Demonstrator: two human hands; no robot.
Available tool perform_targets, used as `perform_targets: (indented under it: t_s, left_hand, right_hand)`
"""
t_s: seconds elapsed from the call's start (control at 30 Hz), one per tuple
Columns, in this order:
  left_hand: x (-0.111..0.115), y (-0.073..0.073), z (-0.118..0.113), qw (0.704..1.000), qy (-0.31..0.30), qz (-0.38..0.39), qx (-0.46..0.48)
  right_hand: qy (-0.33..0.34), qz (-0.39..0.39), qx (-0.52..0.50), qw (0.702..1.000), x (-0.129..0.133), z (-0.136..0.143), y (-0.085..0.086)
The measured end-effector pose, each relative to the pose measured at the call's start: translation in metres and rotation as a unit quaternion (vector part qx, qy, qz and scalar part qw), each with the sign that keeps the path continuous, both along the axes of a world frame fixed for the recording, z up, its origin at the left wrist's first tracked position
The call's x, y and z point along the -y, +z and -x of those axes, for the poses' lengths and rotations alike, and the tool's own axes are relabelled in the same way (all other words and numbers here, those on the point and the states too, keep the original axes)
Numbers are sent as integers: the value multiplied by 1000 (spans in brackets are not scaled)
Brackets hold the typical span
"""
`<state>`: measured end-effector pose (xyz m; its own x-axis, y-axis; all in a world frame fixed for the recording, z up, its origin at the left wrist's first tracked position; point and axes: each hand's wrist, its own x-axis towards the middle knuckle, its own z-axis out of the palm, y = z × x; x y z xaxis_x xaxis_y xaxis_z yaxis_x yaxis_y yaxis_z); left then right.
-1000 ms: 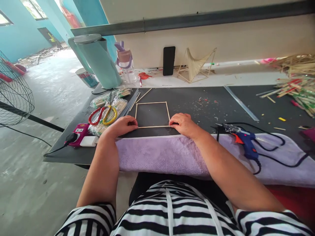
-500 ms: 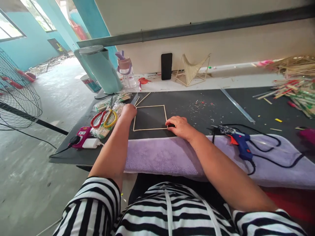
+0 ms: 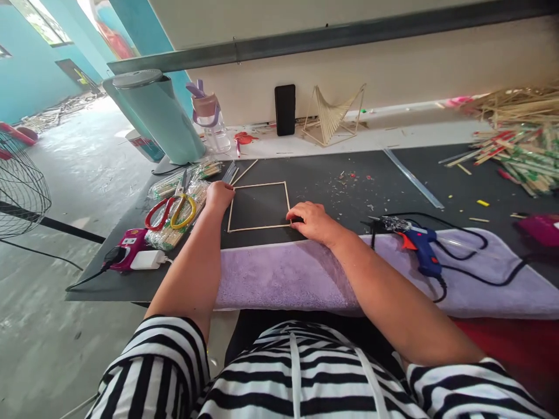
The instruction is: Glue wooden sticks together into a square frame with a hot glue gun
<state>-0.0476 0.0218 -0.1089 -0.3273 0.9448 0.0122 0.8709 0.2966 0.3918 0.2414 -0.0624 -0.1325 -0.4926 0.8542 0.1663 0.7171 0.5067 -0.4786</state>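
Note:
A square frame of thin wooden sticks point(image 3: 258, 227) lies flat on the dark table mat. At its upper left corner is my left hand point(image 3: 219, 195), fingers closed on the stick there, fingertips partly hidden. My right hand point(image 3: 311, 222) pinches the lower right corner between thumb and fingers. Just beyond my left hand are a few loose sticks point(image 3: 248, 173). Scissors with one red and one yellow handle point(image 3: 183, 210) rest on plastic-wrapped stick bundles point(image 3: 165, 237) to the left of that hand.
A blue glue gun point(image 3: 425, 256) with its cord lies on a purple towel point(image 3: 279, 276) at right. Behind stand a kettle point(image 3: 163, 116), a bottle point(image 3: 212, 122), a phone point(image 3: 285, 110) and a stick model point(image 3: 332, 116). Sticks point(image 3: 524, 154) are heaped far right; a power strip point(image 3: 131, 247) sits left.
The whole view has shifted, so the table and its things appear a little farther left. Both hands keep the same places on the stick frame.

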Motion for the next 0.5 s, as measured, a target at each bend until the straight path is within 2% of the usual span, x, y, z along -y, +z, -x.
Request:
perform_targets:
  t_s: [0.17, 0.5]
  left_hand:
    - [1, 3, -2, 1000, 0, 8, 12]
    - [4, -5, 1, 999, -20, -16, -33]
  right_hand:
    - [0, 0, 4, 1000, 0, 0, 0]
    - [12, -6, -5, 1000, 3, -2, 2]
